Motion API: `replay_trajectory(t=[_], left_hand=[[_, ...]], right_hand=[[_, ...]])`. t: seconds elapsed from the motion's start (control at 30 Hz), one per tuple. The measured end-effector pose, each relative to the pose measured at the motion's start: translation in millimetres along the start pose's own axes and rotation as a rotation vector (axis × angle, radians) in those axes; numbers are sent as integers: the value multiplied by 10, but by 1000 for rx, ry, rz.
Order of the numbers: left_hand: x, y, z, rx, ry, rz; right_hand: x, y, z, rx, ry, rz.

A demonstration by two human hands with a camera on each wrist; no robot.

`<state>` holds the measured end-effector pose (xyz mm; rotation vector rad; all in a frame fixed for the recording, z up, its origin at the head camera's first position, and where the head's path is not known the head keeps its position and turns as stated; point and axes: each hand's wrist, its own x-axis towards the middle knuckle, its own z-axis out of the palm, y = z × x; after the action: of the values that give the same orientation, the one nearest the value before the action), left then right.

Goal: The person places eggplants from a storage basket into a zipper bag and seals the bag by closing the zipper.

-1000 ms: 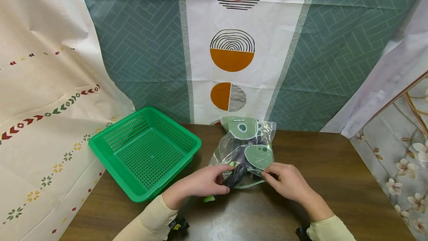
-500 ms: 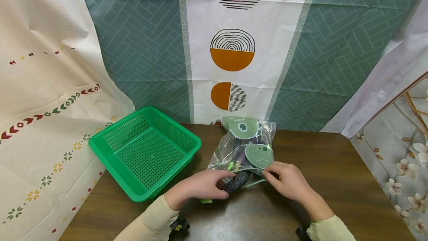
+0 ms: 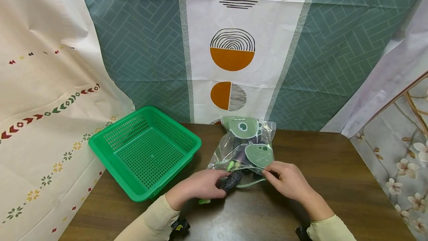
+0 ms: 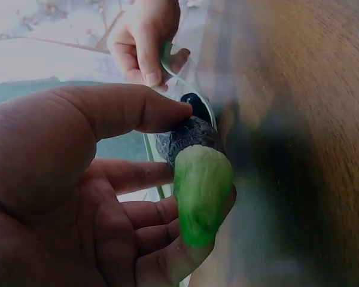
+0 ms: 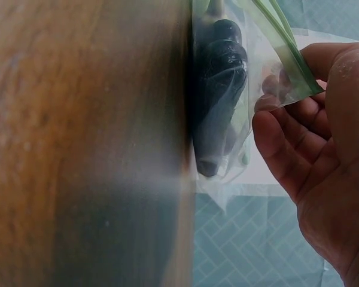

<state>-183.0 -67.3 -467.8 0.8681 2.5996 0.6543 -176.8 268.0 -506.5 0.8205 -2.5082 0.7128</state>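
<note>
My left hand (image 3: 205, 186) holds a dark, wrinkled eggplant (image 3: 231, 181) with thumb and fingers at the mouth of a clear zip bag (image 3: 227, 157). Its green stem end (image 4: 203, 188) points toward the left wrist camera. My right hand (image 3: 287, 179) pinches the bag's edge at the right, and the green zip strip (image 5: 296, 66) runs up to those fingers. Inside the bag lie dark, eggplant-like shapes (image 5: 218, 98), partly hidden by its green cartoon print. How far the held eggplant reaches into the bag is hard to tell.
A green perforated plastic basket (image 3: 150, 155) stands at the left of the brown wooden table (image 3: 321, 166), with nothing in it. Patterned cloths (image 3: 150, 40) hang at the back and both sides.
My left hand has shifted slightly left and down with the eggplant, which has dropped lower at the bag's mouth. The right hand keeps its pinch on the bag and has barely moved.
</note>
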Motion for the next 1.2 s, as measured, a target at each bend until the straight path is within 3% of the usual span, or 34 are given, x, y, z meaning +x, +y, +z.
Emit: replay_trajectory(t=[0.8, 1.2], left_hand=[[16, 33, 36, -70, 82, -96], [50, 28, 65, -57, 162, -119]], right_hand=[[11, -19, 8, 28, -6, -23], [-2, -12, 14, 42, -20, -29]])
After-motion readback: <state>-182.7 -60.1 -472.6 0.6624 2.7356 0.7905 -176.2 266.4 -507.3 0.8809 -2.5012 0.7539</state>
